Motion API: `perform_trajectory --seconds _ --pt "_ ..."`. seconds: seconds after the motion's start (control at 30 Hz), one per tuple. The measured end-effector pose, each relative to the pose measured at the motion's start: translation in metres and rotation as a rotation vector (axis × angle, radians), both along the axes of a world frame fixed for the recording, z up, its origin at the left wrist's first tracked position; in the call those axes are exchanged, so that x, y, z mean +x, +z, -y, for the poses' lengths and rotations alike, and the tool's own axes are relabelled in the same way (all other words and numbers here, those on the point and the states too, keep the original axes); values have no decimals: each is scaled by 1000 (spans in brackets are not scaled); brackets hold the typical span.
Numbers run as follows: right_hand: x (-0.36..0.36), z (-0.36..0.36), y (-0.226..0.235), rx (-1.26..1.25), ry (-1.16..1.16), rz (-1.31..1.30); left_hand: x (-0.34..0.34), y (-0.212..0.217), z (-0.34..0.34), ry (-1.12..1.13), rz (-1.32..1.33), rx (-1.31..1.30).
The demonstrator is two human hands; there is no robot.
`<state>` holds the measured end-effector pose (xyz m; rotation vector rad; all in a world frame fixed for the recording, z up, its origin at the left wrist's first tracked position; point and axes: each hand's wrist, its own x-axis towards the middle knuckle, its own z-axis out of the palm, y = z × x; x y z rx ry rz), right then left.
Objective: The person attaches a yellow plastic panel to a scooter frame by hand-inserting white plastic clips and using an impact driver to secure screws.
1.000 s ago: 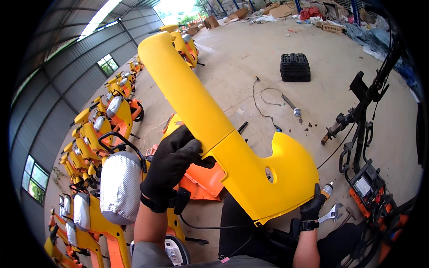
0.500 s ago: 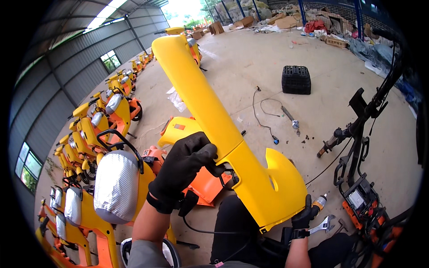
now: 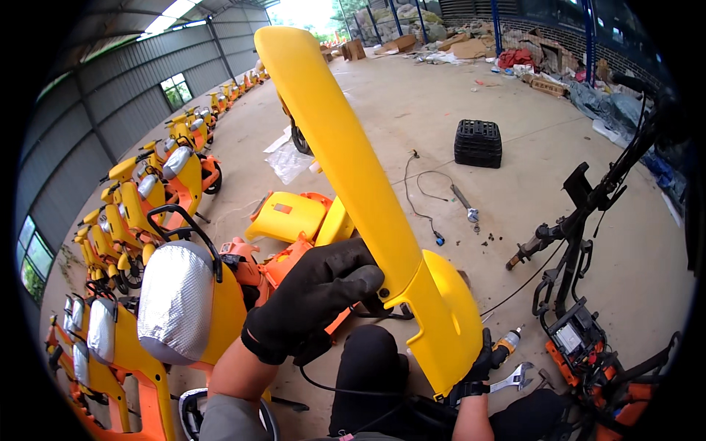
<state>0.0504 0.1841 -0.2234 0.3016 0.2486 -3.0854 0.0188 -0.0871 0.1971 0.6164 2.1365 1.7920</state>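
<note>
A long yellow plastic scooter body panel (image 3: 346, 154) stands tilted in front of me, its top leaning left and a curved flap at its lower right. My left hand (image 3: 323, 294), in a black glove, is closed on the panel's left edge below its middle. At the lower right end, my right hand (image 3: 474, 371), also gloved in black, grips the panel; its fingers are partly hidden. A black cable runs from near my left wrist down across my legs. Near my right hand lie a yellow-and-black power tool (image 3: 506, 345) and an adjustable wrench (image 3: 515, 378).
Yellow-and-orange scooters (image 3: 132, 198) line the left wall, one with a silver seat cover (image 3: 176, 298) close by. Loose yellow panels (image 3: 288, 214) lie beyond my left hand. A black crate (image 3: 478, 143), another wrench (image 3: 465, 206) and a stripped scooter frame (image 3: 577, 250) are to the right.
The panel has turned about its length and become more upright, showing its curved flap more edge-on. Both hands keep hold of it. The view has shifted slightly.
</note>
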Motion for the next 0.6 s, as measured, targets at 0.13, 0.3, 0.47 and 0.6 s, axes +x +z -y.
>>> perform_trajectory --seconds 0.13,0.3,0.47,0.6 --pt "6 3 7 68 89 28 3 0 -10 -26 30 38" --pt "4 2 -24 94 151 146 -1 1 -27 -58 79 99" --pt "7 18 -80 1907 -78 19 0 -5 -47 -80 151 238" --pt "10 33 -43 1972 -148 -105 7 -9 -68 -45 153 298"
